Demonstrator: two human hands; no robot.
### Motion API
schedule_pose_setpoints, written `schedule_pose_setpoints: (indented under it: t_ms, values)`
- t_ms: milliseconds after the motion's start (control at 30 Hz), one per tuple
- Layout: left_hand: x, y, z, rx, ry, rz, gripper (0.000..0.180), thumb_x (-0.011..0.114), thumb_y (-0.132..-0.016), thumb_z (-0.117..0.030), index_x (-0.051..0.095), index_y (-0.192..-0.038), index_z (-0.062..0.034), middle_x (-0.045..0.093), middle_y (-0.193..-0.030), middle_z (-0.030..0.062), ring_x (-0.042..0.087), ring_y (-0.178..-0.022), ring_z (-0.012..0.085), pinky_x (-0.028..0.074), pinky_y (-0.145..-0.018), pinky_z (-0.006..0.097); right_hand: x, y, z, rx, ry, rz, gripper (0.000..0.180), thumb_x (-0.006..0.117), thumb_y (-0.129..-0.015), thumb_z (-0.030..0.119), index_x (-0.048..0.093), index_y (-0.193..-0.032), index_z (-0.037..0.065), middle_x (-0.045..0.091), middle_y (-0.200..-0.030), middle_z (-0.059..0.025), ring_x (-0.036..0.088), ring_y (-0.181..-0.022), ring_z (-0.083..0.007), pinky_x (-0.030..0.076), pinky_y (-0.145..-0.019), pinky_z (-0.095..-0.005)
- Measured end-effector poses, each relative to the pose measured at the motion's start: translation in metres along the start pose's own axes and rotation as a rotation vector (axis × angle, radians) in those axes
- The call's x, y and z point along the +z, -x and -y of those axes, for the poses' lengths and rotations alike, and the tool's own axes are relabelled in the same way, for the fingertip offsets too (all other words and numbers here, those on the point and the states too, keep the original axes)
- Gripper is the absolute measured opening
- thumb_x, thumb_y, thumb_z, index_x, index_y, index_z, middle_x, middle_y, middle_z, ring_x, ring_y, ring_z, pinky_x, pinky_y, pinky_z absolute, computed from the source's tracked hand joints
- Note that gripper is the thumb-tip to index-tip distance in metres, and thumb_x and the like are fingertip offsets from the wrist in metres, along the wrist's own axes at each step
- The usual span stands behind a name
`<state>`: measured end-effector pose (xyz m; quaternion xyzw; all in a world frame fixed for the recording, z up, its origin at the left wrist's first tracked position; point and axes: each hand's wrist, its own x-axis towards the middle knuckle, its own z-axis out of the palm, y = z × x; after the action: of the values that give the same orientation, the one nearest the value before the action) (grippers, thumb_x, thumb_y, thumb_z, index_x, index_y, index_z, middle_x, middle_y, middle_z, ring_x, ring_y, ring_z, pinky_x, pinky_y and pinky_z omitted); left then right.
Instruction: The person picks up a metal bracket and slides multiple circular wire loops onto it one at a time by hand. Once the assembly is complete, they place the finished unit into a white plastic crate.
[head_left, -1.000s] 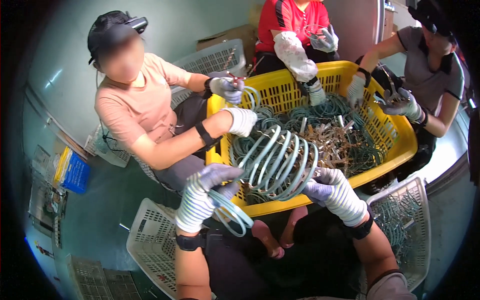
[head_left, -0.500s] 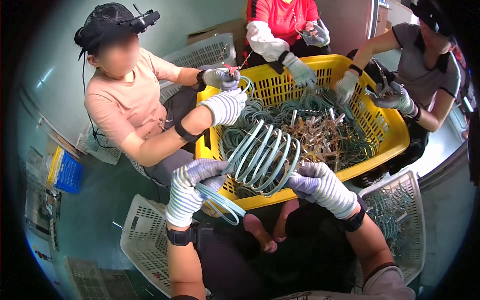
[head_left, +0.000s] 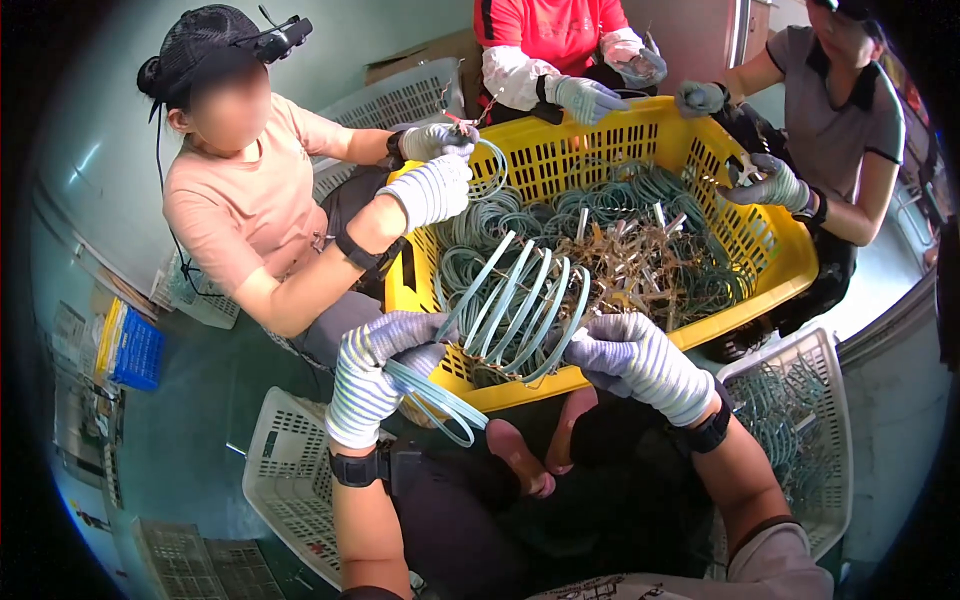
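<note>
Since the earlier frames both gloved hands have lifted the fan of loops slightly higher over the near rim, and the co-worker on the left has raised a gloved hand to a coil at the far-left corner of the basket. The left hand [head_left: 385,365], in a striped knit glove, is curled shut around a bundle of pale blue-green plastic cable loops [head_left: 520,305]; a few loose loops hang from that fist outside the near-left corner. The right hand [head_left: 625,355], also gloved, closes on the opposite end of the same bundle, so the loops stand fanned upright between the two hands just above the near rim of the yellow slotted plastic basket [head_left: 700,335]. Inside the basket lies a heap of tangled green cables mixed with tan strips [head_left: 650,250]. Three other people work the far and side rims with gloved hands. White mesh crates [head_left: 290,470] stand on the floor beside the near-left corner.
</note>
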<state>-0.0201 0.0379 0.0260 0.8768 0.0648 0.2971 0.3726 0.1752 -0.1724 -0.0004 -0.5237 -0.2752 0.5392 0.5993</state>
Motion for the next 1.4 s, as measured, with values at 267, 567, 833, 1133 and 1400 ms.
schedule_pose_setpoints:
  t_ms: [267, 567, 833, 1133, 1400]
  values:
    - [-0.001, -0.001, -0.005, -0.085, 0.032, 0.048, 0.019, 0.067, -0.076, 0.004, 0.069, -0.094, -0.0019, 0.07, -0.087, 0.0065, 0.065, -0.08, 0.0133, 0.051, -0.075, 0.027, 0.001, 0.001, 0.002, 0.025, -0.009, 0.015, 0.023, 0.063, -0.089, 0.024, 0.064, -0.098, 0.003, 0.046, -0.066, 0.0078, 0.038, -0.057, -0.002, 0.029, -0.051, -0.0184]
    - [0.002, 0.0, -0.003, -0.129, 0.091, 0.02, 0.017, 0.067, -0.078, 0.003, 0.069, -0.095, -0.0022, 0.07, -0.087, 0.0051, 0.065, -0.08, 0.0111, 0.051, -0.074, 0.026, 0.002, 0.002, 0.003, 0.027, -0.008, 0.019, 0.026, 0.063, -0.089, 0.028, 0.063, -0.093, 0.003, 0.046, -0.065, 0.0077, 0.038, -0.056, -0.0022, 0.029, -0.051, -0.0187]
    - [0.011, -0.003, -0.008, -0.141, -0.144, -0.045, 0.02, 0.07, -0.077, 0.0, 0.069, -0.096, -0.0014, 0.071, -0.086, 0.0075, 0.066, -0.076, 0.0112, 0.053, -0.069, 0.026, 0.003, 0.001, 0.006, 0.037, -0.001, -0.008, 0.026, 0.064, -0.088, 0.03, 0.063, -0.091, 0.004, 0.044, -0.063, 0.0082, 0.036, -0.054, -0.0017, 0.025, -0.049, -0.0183]
    - [0.011, 0.001, 0.006, -0.064, 0.062, -0.03, 0.03, 0.066, -0.079, 0.003, 0.066, -0.108, -0.0031, 0.071, -0.092, 0.0083, 0.067, -0.08, 0.012, 0.052, -0.072, 0.026, 0.0, 0.0, 0.001, 0.084, -0.029, 0.0, 0.024, 0.063, -0.089, 0.03, 0.063, -0.089, 0.006, 0.043, -0.059, 0.008, 0.034, -0.049, -0.0017, 0.023, -0.045, -0.0188]
    - [0.015, 0.0, 0.009, -0.005, 0.05, -0.078, 0.029, 0.066, -0.08, 0.002, 0.066, -0.108, -0.0044, 0.072, -0.089, 0.0068, 0.067, -0.078, 0.0108, 0.053, -0.071, 0.027, 0.003, 0.001, 0.003, 0.078, -0.039, -0.01, 0.028, 0.061, -0.09, 0.034, 0.055, -0.078, 0.009, 0.04, -0.055, 0.0054, 0.032, -0.043, -0.0038, 0.021, -0.041, -0.0205]
